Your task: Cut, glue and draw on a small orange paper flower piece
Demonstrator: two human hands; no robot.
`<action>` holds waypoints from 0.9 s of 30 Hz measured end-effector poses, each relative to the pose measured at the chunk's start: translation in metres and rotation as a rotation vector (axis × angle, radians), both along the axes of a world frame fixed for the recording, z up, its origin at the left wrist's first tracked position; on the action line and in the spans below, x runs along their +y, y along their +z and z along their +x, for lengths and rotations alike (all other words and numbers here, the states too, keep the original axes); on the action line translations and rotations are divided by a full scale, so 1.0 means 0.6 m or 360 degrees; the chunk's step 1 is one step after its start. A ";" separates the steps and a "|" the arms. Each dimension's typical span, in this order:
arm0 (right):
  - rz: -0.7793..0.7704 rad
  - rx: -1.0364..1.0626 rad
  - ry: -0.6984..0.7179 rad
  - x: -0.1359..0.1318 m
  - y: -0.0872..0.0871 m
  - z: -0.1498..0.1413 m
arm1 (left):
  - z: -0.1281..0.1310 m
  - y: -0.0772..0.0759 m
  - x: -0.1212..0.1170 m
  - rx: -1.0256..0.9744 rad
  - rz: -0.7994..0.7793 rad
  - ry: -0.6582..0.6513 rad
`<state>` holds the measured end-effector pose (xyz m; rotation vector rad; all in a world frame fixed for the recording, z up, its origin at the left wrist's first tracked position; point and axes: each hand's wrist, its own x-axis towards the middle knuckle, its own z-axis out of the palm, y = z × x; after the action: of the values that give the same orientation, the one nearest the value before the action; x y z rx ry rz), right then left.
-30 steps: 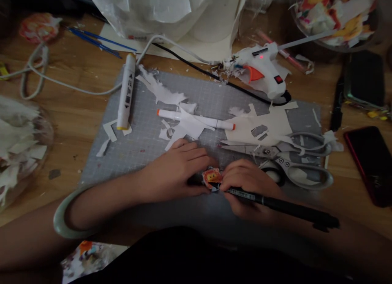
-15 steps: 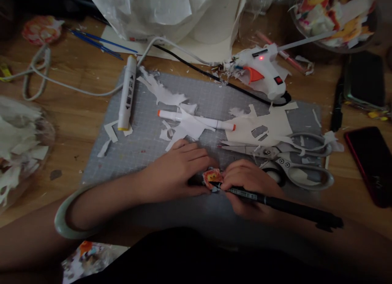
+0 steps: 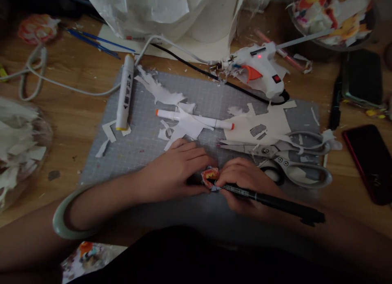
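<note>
My left hand [image 3: 176, 169] lies on the grey cutting mat [image 3: 143, 141], fingers pressed together on the edge of a small orange and red paper cutout [image 3: 210, 175], with a pale green bangle [image 3: 63, 218] on its wrist. My right hand [image 3: 245, 182] grips a black pen [image 3: 275, 202], its tip touching the cutout's lower edge. The cutout sits between the two hands, partly hidden by the fingers.
Grey scissors [image 3: 294, 165] lie just right of my right hand. A white marker with orange ends [image 3: 196, 119] and paper scraps [image 3: 263, 126] lie on the mat; a larger white marker [image 3: 125, 92] at its left edge. A lit glue gun [image 3: 260, 67], dark phones [image 3: 369, 161], a bowl of scraps [image 3: 333, 14].
The pen has tilted a little and its tip has slid slightly left along the cutout. The left hand has stayed put. The view has shifted slightly.
</note>
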<state>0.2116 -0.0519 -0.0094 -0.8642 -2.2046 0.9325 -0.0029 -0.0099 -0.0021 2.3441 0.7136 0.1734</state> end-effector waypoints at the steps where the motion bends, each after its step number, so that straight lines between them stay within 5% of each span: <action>1: -0.0003 0.0017 -0.0008 0.000 -0.001 0.001 | 0.000 0.000 0.000 -0.0003 0.0005 -0.0002; 27: 0.0029 0.0050 -0.0087 0.004 0.004 -0.004 | 0.001 -0.002 0.000 -0.0015 0.0007 -0.0012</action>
<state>0.2090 -0.0497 -0.0069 -0.8906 -2.1487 0.8931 -0.0026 -0.0101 -0.0033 2.3485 0.7002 0.1826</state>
